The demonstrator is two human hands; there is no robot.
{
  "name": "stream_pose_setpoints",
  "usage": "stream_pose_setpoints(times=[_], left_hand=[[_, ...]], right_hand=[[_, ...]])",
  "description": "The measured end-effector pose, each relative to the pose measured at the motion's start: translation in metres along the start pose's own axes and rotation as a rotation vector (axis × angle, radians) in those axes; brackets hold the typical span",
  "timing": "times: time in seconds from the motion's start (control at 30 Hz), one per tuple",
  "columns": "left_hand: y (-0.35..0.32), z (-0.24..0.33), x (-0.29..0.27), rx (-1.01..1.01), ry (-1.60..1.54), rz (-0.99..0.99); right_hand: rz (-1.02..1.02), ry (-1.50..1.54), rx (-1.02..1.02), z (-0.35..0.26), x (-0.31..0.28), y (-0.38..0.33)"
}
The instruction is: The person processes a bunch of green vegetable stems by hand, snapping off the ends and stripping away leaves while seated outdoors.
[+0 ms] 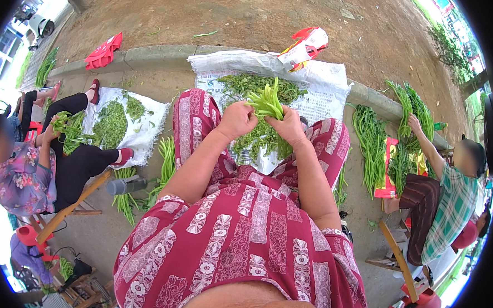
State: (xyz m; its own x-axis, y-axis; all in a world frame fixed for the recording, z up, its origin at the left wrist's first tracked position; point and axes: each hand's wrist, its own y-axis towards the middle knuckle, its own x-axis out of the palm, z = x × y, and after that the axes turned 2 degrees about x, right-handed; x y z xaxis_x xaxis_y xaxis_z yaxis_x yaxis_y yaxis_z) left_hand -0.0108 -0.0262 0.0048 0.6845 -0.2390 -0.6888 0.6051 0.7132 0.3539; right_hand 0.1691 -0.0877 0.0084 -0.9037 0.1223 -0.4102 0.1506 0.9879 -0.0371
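Above my lap, my right hand (288, 127) is wrapped round the lower end of a bunch of light green leafy vegetable stems (267, 99). My left hand (237, 120) is closed close against the bunch's left side. Whatever its fingertips pinch is hidden. Beneath both hands, a heap of loose green leaves (260, 87) lies on a white woven sack (332, 81) spread on the ground past my knees. More of these leaves lie between my legs.
Long green stems lie beside my left knee (167, 158) and in bundles (369, 142) to the right. A grey bottle (126, 185) stands at left. Seated people handle greens on both sides, one by another white sheet (145, 131). A red-and-white bag (308, 47) lies beyond my sack, near the curb (160, 53).
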Motion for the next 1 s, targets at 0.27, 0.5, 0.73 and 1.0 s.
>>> stream_pose_setpoints(times=[0.27, 0.5, 0.73, 1.0], left_hand=[[-0.003, -0.016, -0.006, -0.144, -0.032, 0.095], [-0.001, -0.019, -0.001, -0.140, -0.329, 0.020], [0.001, 0.008, -0.008, -0.104, -0.520, 0.034], [0.001, -0.006, -0.004, 0.022, -0.275, -0.091]], right_hand=[[0.122, 0.616, 0.169, -0.015, -0.035, 0.000], [-0.043, 0.625, 0.268, -0.023, -0.028, -0.004], [-0.080, 0.613, 0.257, -0.017, -0.023, -0.001], [-0.077, 0.455, 0.258, -0.006, -0.015, 0.002]])
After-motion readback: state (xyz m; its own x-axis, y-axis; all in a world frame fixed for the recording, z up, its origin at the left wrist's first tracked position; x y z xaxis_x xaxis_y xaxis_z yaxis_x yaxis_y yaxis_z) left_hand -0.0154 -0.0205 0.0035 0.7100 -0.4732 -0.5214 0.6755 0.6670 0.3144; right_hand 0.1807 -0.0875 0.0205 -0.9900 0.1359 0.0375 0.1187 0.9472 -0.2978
